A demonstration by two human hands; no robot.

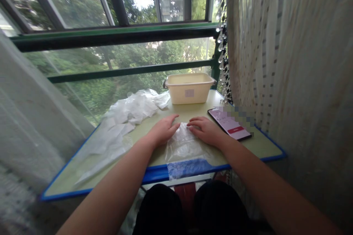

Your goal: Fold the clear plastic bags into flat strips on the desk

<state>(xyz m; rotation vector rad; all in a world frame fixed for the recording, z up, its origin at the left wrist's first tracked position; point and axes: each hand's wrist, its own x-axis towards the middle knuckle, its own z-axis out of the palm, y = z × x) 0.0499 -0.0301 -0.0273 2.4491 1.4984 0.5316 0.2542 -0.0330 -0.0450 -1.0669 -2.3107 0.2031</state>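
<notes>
A clear plastic bag (185, 148) lies flat on the small table (264, 145), its lower end hanging over the blue front edge. My left hand (162, 130) rests palm down on the bag's upper left part, fingers pointing right. On the bag's upper right part my right hand (205, 130) presses with curled fingers. The fingertips of both hands nearly meet over the bag. Neither hand grips anything.
A pile of more clear plastic bags (127, 117) covers the table's left half. A cream plastic tub (189, 88) stands at the back by the window. A lit phone (229, 123) lies to the right of my right hand. Curtains hang on both sides.
</notes>
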